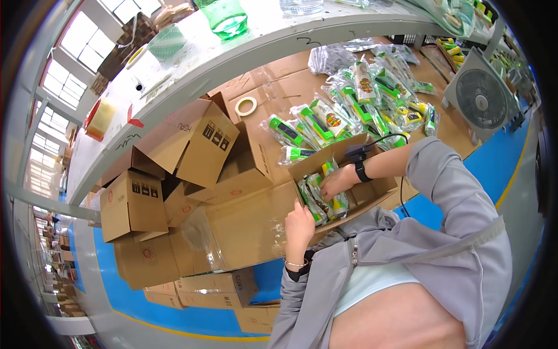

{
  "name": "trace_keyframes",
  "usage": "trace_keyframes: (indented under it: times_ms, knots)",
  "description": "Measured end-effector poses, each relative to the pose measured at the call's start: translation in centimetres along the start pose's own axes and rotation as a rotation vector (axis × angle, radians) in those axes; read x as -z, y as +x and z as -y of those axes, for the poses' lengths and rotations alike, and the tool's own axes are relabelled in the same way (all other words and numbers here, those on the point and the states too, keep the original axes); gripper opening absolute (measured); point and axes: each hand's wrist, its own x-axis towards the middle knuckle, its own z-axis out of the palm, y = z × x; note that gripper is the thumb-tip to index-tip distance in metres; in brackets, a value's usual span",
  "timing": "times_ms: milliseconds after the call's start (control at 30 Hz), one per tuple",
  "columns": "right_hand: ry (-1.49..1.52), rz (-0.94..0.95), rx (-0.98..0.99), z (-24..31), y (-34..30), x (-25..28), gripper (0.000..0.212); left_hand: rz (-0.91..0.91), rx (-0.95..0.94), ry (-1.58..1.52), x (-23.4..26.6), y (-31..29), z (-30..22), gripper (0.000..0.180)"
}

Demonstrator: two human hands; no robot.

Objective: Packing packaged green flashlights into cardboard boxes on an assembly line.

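An open cardboard box (372, 196) stands tilted in front of me, with several green, white and yellow items in clear plastic bags (314, 198) inside. My left hand (299, 225) grips the box's left wall, fingers closed over its edge. Down inside the box, my right hand (338, 182) has its fingers curled on one bagged item; the fingertips are partly hidden. Beyond the box lies a heap of similar bagged items (354, 102), long and slim, on the cardboard-covered table (250, 215).
Open cardboard boxes (136, 203) crowd the left of the table. A tape roll (246, 106) lies behind them. Overhead runs a white shelf (192, 70) with a green bottle (225, 20). A grey fan (481, 96) stands at the right. Closed cartons (212, 289) sit below on the floor.
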Motion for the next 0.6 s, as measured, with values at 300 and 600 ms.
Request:
trace_keyframes:
  times_ms: [300, 600]
  knots:
    - [-0.105, -0.217, -0.027, 1.9, -2.2, 1.2, 0.032, -0.036, -0.024, -0.011, 0.0, -0.3, 0.9, 0.033]
    - [1.015, 0.143, -1.260, 4.7, -3.1, 2.8, 0.076, -0.036, -0.029, 0.000, -0.1, -0.3, 0.4, 0.036]
